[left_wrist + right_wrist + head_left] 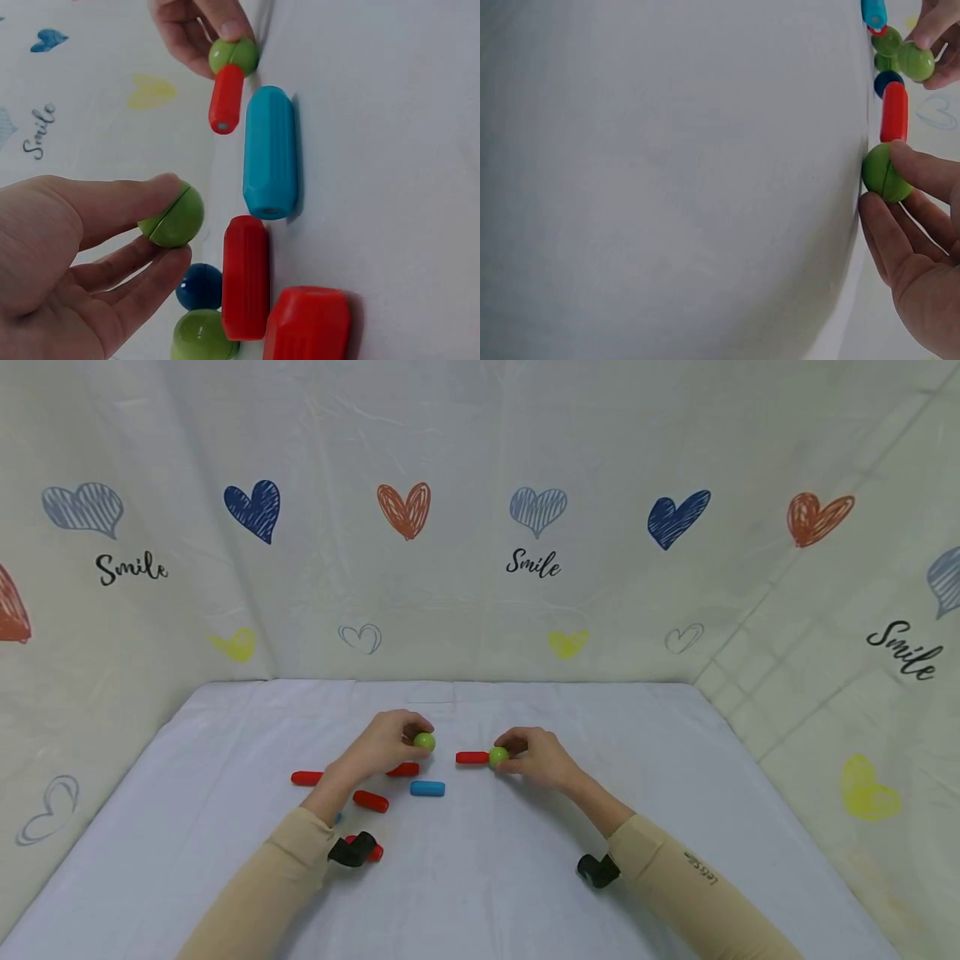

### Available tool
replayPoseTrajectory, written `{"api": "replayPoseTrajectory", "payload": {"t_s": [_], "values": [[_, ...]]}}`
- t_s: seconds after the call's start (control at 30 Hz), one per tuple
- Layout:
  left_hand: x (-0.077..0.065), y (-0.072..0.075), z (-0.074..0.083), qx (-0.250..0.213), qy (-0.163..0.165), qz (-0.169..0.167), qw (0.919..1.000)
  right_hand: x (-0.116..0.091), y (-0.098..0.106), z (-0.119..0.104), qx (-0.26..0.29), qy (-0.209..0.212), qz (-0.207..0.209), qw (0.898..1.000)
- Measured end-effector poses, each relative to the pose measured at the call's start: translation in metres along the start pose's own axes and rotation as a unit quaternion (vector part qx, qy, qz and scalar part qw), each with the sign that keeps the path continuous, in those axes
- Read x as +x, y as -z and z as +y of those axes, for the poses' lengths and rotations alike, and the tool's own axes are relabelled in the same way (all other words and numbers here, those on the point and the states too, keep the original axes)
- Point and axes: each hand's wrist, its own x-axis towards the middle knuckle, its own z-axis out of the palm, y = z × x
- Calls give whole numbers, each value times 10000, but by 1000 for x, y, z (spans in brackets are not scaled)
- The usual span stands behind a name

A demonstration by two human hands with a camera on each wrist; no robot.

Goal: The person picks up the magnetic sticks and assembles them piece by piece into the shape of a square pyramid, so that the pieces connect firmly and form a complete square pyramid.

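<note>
My left hand (378,745) pinches a green ball (172,217) between thumb and fingers, above the table. To its right, my right hand (542,762) grips another green ball (886,172) by thumb and fingertips. A red rod (472,758) extends leftward from that second ball, its end against it, and its free end points at the left hand. Just below the gap between the hands lies a blue rod (427,788). Beneath the left hand is a red rod (403,769), partly hidden by it in the head view.
Other red rods (371,802) lie around the left forearm, one partly behind the black wrist camera (352,850). In the left wrist view a dark blue ball (199,286) and a green ball (204,335) rest beyond the rods. A white cloth (510,885) covers the table.
</note>
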Motion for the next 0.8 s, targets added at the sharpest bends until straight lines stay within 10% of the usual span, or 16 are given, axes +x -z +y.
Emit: {"api": "replayPoseTrajectory", "payload": {"t_s": [0.8], "values": [[11,-20,9,143,48,-234,9996,1,-1,-1,-76,-128,40,9999]]}}
